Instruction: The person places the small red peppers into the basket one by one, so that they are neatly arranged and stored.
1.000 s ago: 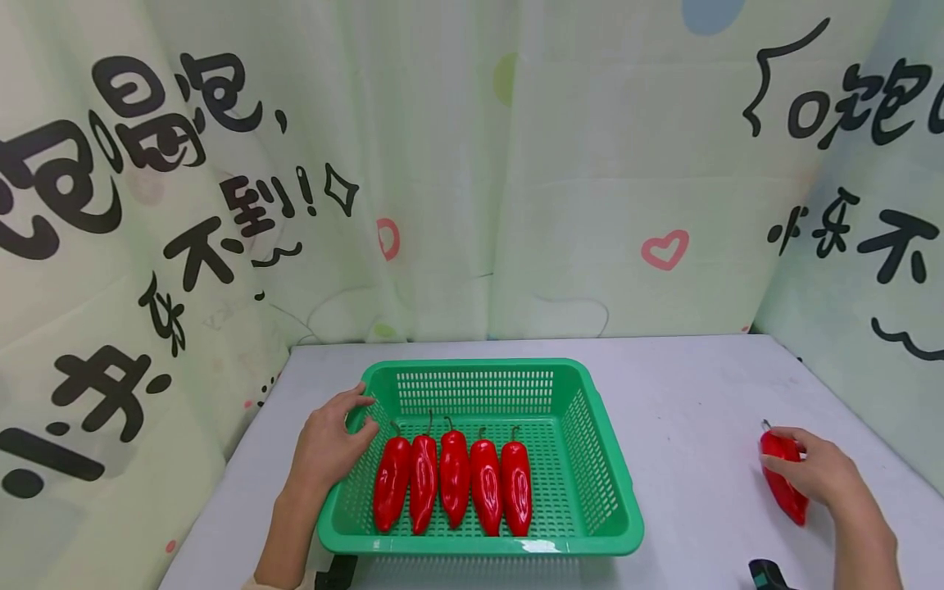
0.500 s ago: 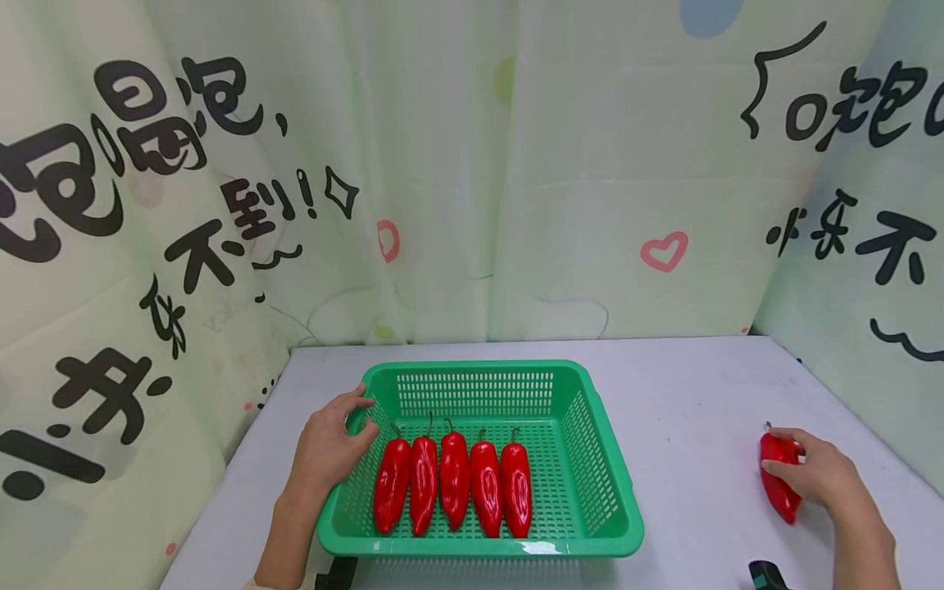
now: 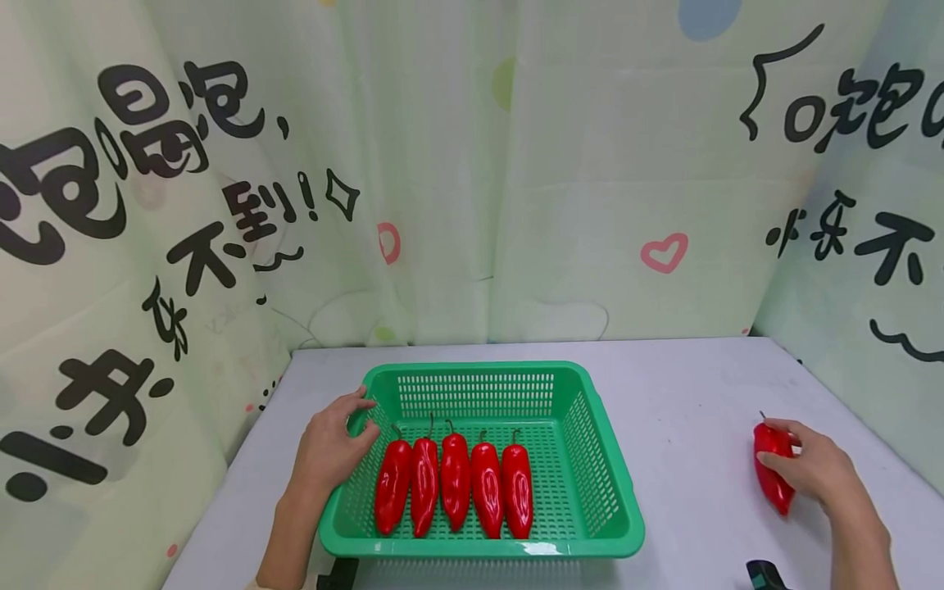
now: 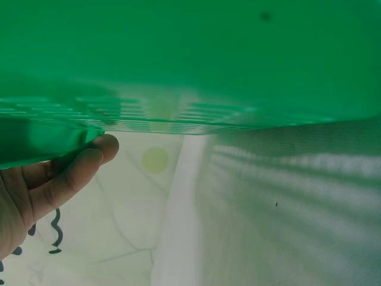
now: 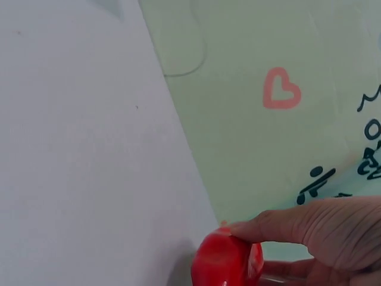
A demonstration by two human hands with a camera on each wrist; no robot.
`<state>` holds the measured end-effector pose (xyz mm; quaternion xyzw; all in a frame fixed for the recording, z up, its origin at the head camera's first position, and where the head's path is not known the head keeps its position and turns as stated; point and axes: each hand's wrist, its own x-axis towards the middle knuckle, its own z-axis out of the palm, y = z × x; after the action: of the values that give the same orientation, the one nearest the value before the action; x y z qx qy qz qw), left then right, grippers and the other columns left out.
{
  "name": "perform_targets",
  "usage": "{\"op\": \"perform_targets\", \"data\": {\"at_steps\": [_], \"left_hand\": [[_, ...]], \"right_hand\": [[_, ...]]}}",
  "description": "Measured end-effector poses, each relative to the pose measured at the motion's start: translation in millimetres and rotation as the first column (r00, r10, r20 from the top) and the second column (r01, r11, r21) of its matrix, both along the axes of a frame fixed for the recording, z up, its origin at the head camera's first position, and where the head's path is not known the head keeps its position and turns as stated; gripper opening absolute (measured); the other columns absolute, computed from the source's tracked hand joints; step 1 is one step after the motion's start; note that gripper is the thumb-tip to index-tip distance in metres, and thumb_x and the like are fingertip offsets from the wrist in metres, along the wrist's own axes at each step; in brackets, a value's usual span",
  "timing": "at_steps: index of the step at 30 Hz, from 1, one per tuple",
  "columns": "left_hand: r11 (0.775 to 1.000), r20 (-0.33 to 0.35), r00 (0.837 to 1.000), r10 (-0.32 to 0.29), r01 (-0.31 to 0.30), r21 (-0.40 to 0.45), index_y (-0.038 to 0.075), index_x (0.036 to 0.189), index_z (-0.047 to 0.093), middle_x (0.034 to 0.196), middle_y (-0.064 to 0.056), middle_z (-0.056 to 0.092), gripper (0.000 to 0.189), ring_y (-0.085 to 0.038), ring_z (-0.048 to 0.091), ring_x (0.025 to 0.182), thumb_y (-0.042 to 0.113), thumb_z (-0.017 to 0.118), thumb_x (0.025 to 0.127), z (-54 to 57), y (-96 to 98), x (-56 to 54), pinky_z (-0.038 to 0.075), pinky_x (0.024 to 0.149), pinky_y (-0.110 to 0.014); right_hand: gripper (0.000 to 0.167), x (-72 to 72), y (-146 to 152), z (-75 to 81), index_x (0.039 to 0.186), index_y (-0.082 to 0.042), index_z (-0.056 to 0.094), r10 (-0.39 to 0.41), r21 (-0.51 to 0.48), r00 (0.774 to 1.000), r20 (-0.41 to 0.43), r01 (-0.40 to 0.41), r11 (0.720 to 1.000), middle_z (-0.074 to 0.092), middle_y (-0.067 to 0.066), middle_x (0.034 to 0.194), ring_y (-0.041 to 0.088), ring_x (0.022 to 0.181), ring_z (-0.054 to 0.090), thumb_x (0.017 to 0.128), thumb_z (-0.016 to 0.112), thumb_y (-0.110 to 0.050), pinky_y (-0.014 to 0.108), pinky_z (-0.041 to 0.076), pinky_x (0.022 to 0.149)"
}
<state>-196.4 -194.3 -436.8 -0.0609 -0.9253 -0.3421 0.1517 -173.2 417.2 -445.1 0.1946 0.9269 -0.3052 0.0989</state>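
Observation:
My right hand (image 3: 811, 463) pinches a glossy red chili pepper (image 3: 772, 471) between thumb and fingers on the right of the table; its stem points away from me. In the right wrist view the pepper (image 5: 220, 262) shows at the bottom edge, with the thumb on it. My left hand (image 3: 333, 442) holds the left rim of a green plastic basket (image 3: 483, 547). The left wrist view shows that hand's fingers (image 4: 74, 173) at the basket's edge. Several more red peppers (image 3: 455, 483) lie side by side in the left and middle of the basket, stems to the back.
A white table (image 3: 686, 393) carries the basket. Pale green curtains (image 3: 575, 180) with black characters and hearts stand behind and at both sides. Part of a black object (image 3: 765, 574) shows near my right wrist, another dark one (image 3: 338, 572) near my left.
The pepper in my right hand has turned to stand straighter and shifted slightly left and away from me. My left hand, the basket and its peppers keep their places.

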Motion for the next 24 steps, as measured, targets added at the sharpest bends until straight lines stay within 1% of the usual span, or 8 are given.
{"op": "perform_targets", "data": {"at_steps": [6,11,14,18,24], "left_hand": [[1.000,0.003,1.000,0.000,0.000,-0.005,0.003,0.120,0.072,0.146,-0.015,0.059,0.034,-0.040,0.055,0.134,0.012,0.064,0.089,-0.1,-0.2,-0.2,0.054,0.095,-0.055],[1.000,0.005,1.000,0.000,0.000,-0.006,0.002,0.121,0.072,0.146,-0.015,0.059,0.034,-0.040,0.054,0.134,0.012,0.064,0.089,0.5,0.0,0.0,0.053,0.096,-0.056],[1.000,0.003,1.000,-0.001,0.001,-0.007,0.002,0.121,0.072,0.146,-0.015,0.059,0.034,-0.040,0.055,0.134,0.011,0.064,0.089,0.6,0.1,0.0,0.053,0.096,-0.056],[1.000,-0.001,1.000,-0.002,0.002,-0.009,0.002,0.121,0.072,0.146,-0.015,0.059,0.034,-0.041,0.055,0.133,0.011,0.064,0.089,0.5,0.0,-0.3,0.053,0.096,-0.057],[1.000,0.003,1.000,-0.004,0.004,-0.008,0.002,0.121,0.072,0.146,-0.015,0.059,0.034,-0.041,0.055,0.134,0.011,0.064,0.089,0.8,-0.1,-0.2,0.052,0.097,-0.057]], "right_hand": [[0.095,-1.3,-13.1,12.7,0.154,0.010,0.018,0.007,0.009,0.998,-0.070,-0.006,1.000,0.023,0.048,0.135,0.067,0.122,0.027,0.086,0.078,-0.020,0.052,0.061,0.070],[0.096,-1.8,-23.8,24.9,0.155,0.009,0.020,0.032,0.036,0.988,-0.151,-0.027,0.999,0.025,0.048,0.136,0.067,0.120,0.029,0.083,0.080,-0.017,0.051,0.061,0.068],[0.096,0.8,-31.3,33.0,0.154,0.009,0.022,0.052,0.055,0.978,-0.203,-0.042,0.998,0.027,0.047,0.137,0.067,0.119,0.031,0.082,0.080,-0.016,0.051,0.061,0.067],[0.092,5.3,-47.2,44.2,0.154,0.008,0.024,0.089,0.079,0.960,-0.265,-0.071,0.994,0.030,0.046,0.136,0.067,0.117,0.033,0.084,0.079,-0.014,0.052,0.061,0.065],[0.086,10.1,-73.4,58.8,0.154,0.006,0.027,0.158,0.096,0.930,-0.331,-0.134,0.986,0.033,0.044,0.136,0.066,0.117,0.036,0.086,0.076,-0.013,0.054,0.061,0.066]]}}
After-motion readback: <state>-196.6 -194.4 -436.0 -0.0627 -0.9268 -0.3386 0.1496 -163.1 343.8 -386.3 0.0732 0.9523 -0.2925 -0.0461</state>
